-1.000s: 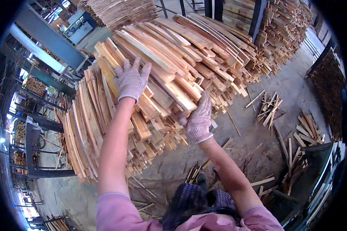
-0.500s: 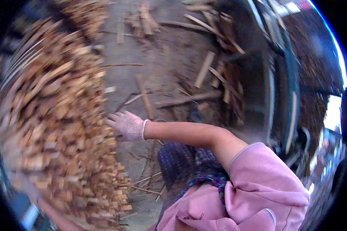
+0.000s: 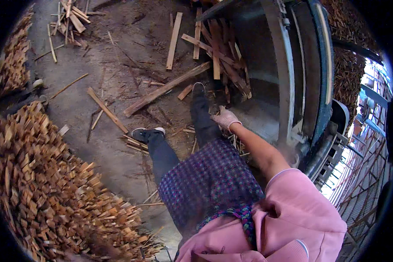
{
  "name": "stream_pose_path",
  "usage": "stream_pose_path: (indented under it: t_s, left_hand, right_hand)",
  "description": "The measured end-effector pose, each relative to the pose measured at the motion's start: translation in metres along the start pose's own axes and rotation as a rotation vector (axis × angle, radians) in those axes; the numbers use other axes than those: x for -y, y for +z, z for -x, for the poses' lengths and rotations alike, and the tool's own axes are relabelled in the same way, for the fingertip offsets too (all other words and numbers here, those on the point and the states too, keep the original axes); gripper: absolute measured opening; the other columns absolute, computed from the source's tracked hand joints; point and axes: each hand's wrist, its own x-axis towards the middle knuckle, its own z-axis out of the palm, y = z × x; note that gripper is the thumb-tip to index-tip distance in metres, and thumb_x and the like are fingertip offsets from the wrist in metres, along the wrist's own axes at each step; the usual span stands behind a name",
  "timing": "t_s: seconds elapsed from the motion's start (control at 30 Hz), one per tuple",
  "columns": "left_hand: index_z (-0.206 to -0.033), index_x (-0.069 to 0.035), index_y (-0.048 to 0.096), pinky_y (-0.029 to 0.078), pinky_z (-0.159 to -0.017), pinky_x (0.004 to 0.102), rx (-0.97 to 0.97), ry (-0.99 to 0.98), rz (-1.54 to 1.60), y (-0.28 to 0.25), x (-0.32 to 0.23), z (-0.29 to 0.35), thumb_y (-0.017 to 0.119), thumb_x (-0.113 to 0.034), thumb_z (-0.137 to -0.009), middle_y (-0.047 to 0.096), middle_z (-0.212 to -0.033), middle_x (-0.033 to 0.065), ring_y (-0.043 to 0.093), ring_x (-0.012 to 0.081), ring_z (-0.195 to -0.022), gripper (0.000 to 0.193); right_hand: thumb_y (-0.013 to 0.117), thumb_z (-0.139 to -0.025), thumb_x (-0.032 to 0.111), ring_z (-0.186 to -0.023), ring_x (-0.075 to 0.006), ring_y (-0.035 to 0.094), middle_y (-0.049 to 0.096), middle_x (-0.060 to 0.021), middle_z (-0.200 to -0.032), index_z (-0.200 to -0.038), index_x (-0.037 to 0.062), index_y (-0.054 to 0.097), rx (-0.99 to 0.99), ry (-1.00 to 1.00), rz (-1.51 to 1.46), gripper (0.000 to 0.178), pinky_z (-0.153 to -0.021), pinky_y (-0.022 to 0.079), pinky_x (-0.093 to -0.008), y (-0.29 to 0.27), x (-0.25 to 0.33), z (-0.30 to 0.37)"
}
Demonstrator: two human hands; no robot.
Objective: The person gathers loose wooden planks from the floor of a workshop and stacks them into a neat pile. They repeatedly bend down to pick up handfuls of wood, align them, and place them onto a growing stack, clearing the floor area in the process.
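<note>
My right hand (image 3: 226,118), in a whitish knitted glove, hangs over the floor just right of my right leg. Its fingers are loosely bent with gaps between them, and nothing shows in them. Closest to it are my dark trouser leg and the lower ends of a heap of rough wood strips (image 3: 228,52). A long plank (image 3: 166,89) lies slantwise on the floor beyond my feet. My left hand is out of view.
A big pile of cut wood pieces (image 3: 61,174) fills the left side. On the right stands a machine with a tall metal frame (image 3: 286,78). Loose sticks (image 3: 107,110) and another bundle of strips (image 3: 70,19) lie across the dirty floor.
My right hand has swung from beside the wood pile on the left to the right of my leg. The view has turned rightward, and my left forearm has left it.
</note>
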Motion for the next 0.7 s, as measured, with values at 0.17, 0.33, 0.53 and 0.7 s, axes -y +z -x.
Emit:
stream_pose_path:
  t_s: [0.17, 0.33, 0.53, 0.7]
  left_hand:
    - [-0.154, 0.003, 0.04, 0.026, -0.124, 0.0436, 0.88, -0.055, 0.035, 0.203, -0.182, 0.194, 0.066, -0.017, -0.094, 0.044, -0.158, 0.0223, 0.039, 0.0342, -0.148, 0.069]
    - [-0.156, 0.005, 0.037, 0.032, -0.12, 0.0406, 1.477, 0.025, 0.472, 0.428, -0.403, 0.301, 0.066, -0.032, -0.094, 0.049, -0.154, 0.0268, 0.045, 0.0367, -0.145, 0.077]
    - [-0.154, 0.006, 0.039, 0.042, -0.113, 0.0416, 1.593, 0.134, 0.876, 0.662, -0.644, 0.385, 0.073, -0.051, -0.086, 0.057, -0.144, 0.0288, 0.055, 0.0383, -0.137, 0.095]
    - [-0.144, 0.006, 0.048, 0.05, -0.1, 0.0417, 1.547, 0.17, 1.013, 0.762, -0.743, 0.432, 0.075, -0.052, -0.086, 0.066, -0.131, 0.0252, 0.065, 0.0377, -0.121, 0.086]
  right_hand:
    - [0.069, -0.085, 0.051, -0.123, -0.0408, 0.063, 0.062, -0.0301, -0.135, -0.155, -0.0032, 0.038, -0.188, -0.024, 0.017, 0.093, -0.105, 0.05, -0.0458, -0.031, -0.038, -0.138]
    - [0.064, -0.087, 0.056, -0.123, -0.0404, 0.064, 0.063, -0.0276, -0.136, -0.152, 0.0038, 0.046, -0.266, 0.05, 0.01, 0.085, -0.105, 0.05, -0.0468, -0.091, -0.079, -0.287]
    - [0.067, -0.089, 0.056, -0.121, -0.0387, 0.065, 0.067, -0.0243, -0.131, -0.143, 0.0067, 0.057, -0.483, -0.213, 0.382, 0.074, -0.102, 0.052, -0.0466, -0.146, -0.133, -0.423]
    - [0.069, -0.088, 0.055, -0.118, -0.0382, 0.066, 0.068, -0.0242, -0.127, -0.141, 0.0046, 0.058, -0.234, -0.161, 0.008, 0.074, -0.1, 0.052, -0.0452, -0.119, -0.157, -0.488]
